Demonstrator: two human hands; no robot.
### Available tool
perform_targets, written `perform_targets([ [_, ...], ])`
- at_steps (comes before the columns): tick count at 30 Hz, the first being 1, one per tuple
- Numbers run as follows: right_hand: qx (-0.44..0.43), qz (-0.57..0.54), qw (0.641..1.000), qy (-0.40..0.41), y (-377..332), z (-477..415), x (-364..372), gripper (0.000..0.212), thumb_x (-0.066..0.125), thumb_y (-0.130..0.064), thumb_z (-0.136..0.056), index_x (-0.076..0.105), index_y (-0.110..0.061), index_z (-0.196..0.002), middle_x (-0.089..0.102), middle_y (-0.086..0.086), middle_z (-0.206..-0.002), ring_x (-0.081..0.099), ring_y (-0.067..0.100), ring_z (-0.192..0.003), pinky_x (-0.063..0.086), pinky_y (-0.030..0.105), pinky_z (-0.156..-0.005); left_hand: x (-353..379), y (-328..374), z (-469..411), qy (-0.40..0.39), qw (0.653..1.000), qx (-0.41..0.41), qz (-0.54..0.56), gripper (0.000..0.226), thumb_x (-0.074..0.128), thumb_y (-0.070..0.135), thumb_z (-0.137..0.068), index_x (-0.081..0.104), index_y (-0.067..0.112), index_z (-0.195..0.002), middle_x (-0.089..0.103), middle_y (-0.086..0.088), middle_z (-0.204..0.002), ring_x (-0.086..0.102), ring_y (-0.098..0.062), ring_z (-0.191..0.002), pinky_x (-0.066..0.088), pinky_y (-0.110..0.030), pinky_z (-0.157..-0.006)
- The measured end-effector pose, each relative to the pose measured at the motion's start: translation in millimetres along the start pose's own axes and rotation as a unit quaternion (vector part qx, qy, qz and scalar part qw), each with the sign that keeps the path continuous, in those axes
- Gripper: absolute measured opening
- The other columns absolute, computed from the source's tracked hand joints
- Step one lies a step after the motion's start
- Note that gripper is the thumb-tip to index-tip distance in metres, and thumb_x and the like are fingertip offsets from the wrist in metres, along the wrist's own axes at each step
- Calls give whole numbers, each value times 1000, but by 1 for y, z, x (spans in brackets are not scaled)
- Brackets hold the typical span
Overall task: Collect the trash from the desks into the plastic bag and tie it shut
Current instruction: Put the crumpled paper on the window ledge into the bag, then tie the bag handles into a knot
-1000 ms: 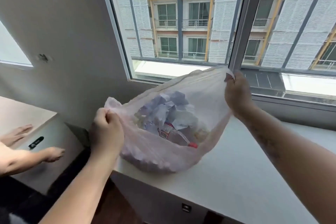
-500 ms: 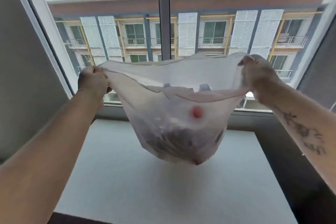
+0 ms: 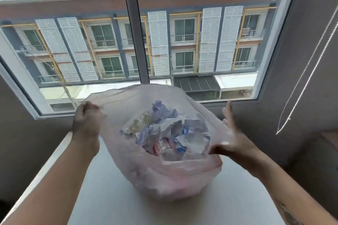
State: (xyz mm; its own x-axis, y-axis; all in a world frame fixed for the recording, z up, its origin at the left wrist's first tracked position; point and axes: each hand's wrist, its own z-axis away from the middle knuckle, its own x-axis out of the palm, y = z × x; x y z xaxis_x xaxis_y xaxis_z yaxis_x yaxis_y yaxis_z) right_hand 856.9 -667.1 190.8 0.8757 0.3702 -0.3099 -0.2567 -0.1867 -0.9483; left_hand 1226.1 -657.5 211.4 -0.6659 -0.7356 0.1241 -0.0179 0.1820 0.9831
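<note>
Left hand (image 3: 87, 120): fingers curled tight on the rim of the plastic bag (image 3: 170, 182) | bag sits on the white counter (image 3: 102, 199) below the window (image 3: 184, 42), mouth open, crumpled trash (image 3: 170, 133) inside | right hand (image 3: 236, 144): fingers spread wide against the bag's right edge | beaded cord (image 3: 301, 87) hangs far right

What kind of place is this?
Probably an upper-floor office or study room: white desk under a wide window, a balconied building across at eye level, crumpled paper in the bag.
</note>
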Motion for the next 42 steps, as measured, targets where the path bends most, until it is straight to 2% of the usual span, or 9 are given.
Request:
perform_targets([
  [5,-29,-9,999,14,15,20,28,125,77,-76,-48,6,-57,-148,21,-39,-151,23,-8,-142,26,21,-116,-30,-8,16,-133,990,3,53,29,41,42,-100,57,19,-93,64,-16,-119,67,-17,-97,52,-34,-87],
  [10,24,-53,994,92,43,67,41,104,70,-80,-56,31,-47,-146,37,-26,-150,31,1,-142,26,46,-118,-79,-34,30,-288,956,43,25,89,41,84,-77,41,27,-146,53,6,-143,49,-16,-132,36,-47,-104],
  [13,128,9,990,64,57,81,53,124,90,-62,-47,13,-63,-143,27,-30,-152,35,9,-140,40,46,-110,-90,-49,34,-337,941,26,22,72,41,74,-84,38,38,-147,46,11,-149,40,-12,-139,26,-54,-113],
  [17,116,6,981,158,41,59,66,119,92,-42,-43,32,-36,-146,48,-7,-142,54,-2,-118,54,19,-83,-89,-38,30,-411,911,15,-5,57,48,47,-91,35,43,-146,46,16,-148,42,-9,-137,30,-49,-110],
  [19,97,64,978,173,25,48,71,117,93,-49,-43,35,-39,-144,48,-13,-141,47,-1,-125,47,23,-98,-84,-34,24,-440,897,18,-45,63,62,53,-81,41,48,-140,53,20,-141,47,-5,-132,34,-44,-108],
  [23,31,59,979,191,0,42,87,58,80,-50,-64,65,-43,-119,49,-25,-139,44,8,-132,37,29,-103,-71,-34,7,-385,922,13,-44,55,73,70,-62,74,37,-106,72,8,-115,64,-15,-114,42,-46,-108],
  [27,-18,-152,944,293,-7,30,94,34,62,-37,-89,68,-22,-119,68,-5,-124,60,16,-121,43,37,-105,-53,-34,-3,-354,924,-49,136,28,60,37,-93,69,19,-112,71,-4,-117,64,-19,-113,49,-38,-102],
  [32,-47,-327,861,386,-36,-12,88,32,43,-32,-104,63,-7,-108,69,9,-112,65,22,-107,52,36,-96,-37,-23,-15,-279,921,-160,221,50,30,38,-105,53,4,-135,69,-14,-118,66,-21,-112,58,-32,-86],
  [42,-1,-533,771,348,-69,-90,75,64,36,-21,-102,43,-20,-38,40,-3,-42,42,12,-39,41,23,-52,-19,3,-24,-223,870,-256,356,25,55,39,-96,62,25,-77,58,15,-66,58,-1,-58,56,-22,-66],
])
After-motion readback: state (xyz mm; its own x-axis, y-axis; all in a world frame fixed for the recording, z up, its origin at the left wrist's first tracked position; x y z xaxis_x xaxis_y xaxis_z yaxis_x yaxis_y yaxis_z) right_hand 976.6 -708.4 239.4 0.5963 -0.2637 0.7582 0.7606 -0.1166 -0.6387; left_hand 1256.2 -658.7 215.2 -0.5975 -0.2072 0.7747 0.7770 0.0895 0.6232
